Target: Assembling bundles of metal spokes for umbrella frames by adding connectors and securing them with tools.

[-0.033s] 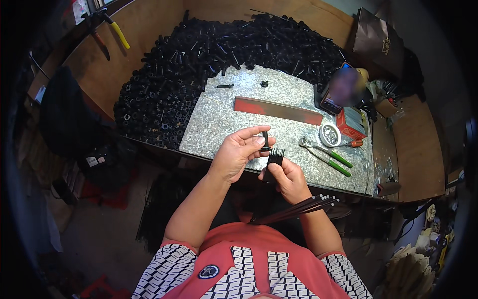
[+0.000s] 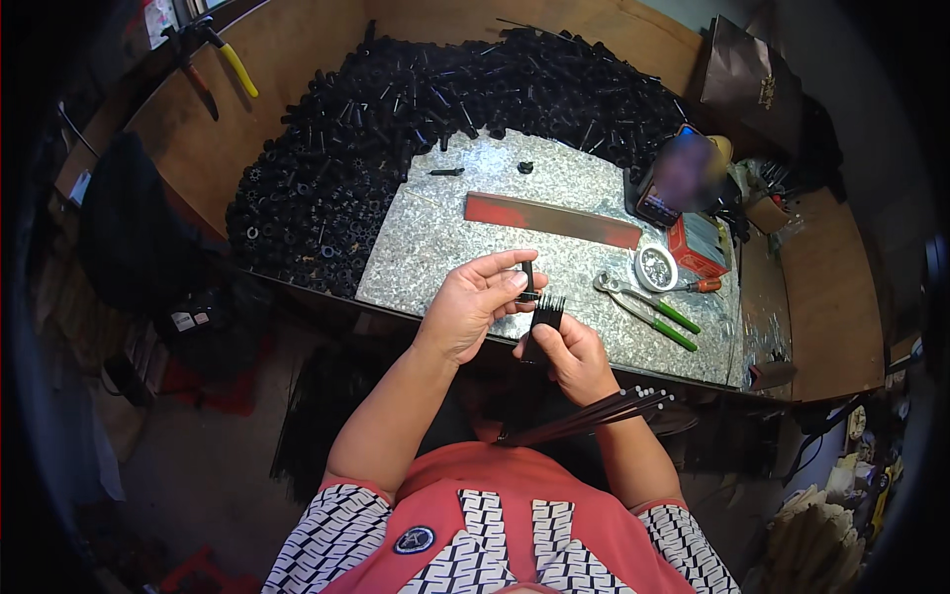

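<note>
My left hand (image 2: 473,307) pinches one thin black rod (image 2: 527,278) upright between thumb and fingertips, closed tight on its lower end. My right hand (image 2: 569,351) is curled shut around a small black slotted hub (image 2: 547,309), whose short prongs stand up just beside the rod's foot. The two parts meet just above the front edge of the speckled metal plate (image 2: 435,233), over my lap.

The rod is slim and my hold on it is small, so I judge it could twist or slip as I press it toward the hub, and drop into the dark gap below the bench. If I push off-line, a prong might bend or the rod might miss its slot.

A bundle of long black rods (image 2: 604,414) lies loose across my lap under my right forearm; a nudge could send it sliding off. Farther out lie the green-handled pliers (image 2: 648,309), a small round tin (image 2: 655,267) and the red bar (image 2: 552,220), with the big heap of black parts (image 2: 396,129) well behind.
</note>
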Motion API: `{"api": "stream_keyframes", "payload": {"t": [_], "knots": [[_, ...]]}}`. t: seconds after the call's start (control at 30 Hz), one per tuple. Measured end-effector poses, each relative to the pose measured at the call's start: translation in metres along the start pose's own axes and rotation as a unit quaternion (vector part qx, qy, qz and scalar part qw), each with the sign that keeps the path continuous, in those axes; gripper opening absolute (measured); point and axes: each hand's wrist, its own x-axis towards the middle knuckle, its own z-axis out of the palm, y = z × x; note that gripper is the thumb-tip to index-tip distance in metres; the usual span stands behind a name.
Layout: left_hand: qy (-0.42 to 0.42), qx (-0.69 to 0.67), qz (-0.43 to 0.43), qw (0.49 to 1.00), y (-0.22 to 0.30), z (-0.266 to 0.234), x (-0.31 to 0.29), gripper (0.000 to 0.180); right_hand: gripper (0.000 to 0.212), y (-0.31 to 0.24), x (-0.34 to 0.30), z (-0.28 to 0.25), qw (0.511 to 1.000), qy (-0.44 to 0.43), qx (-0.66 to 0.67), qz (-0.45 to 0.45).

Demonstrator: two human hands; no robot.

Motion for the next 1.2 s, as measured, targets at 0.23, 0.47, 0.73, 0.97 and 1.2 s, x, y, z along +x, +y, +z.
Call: {"api": "stream_keyframes", "payload": {"t": [0.23, 0.47, 0.73, 0.97, 1.2], "knots": [[0.004, 0.029, -0.013, 0.999, 0.002, 0.001, -0.001, 0.032, 0.024, 0.005, 0.0, -0.002, 1.0, -0.011, 0.003, 0.005], [-0.014, 0.029, -0.025, 0.999, 0.003, -0.001, -0.002, 0.031, 0.025, 0.0, 0.0, 0.0, 1.0, -0.018, 0.001, 0.003], [-0.021, 0.023, -0.033, 0.999, -0.003, -0.009, -0.003, 0.028, 0.023, 0.003, -0.001, 0.0, 1.0, -0.008, -0.012, 0.006], [-0.066, 0.069, -0.002, 0.995, -0.001, -0.014, -0.011, 0.028, 0.02, -0.006, -0.001, 0.002, 0.999, 0.012, -0.014, 0.028], [-0.031, 0.096, 0.024, 0.995, -0.003, 0.0, -0.015, 0.028, 0.02, 0.002, 0.0, 0.002, 0.999, 0.015, -0.025, 0.023]]}}
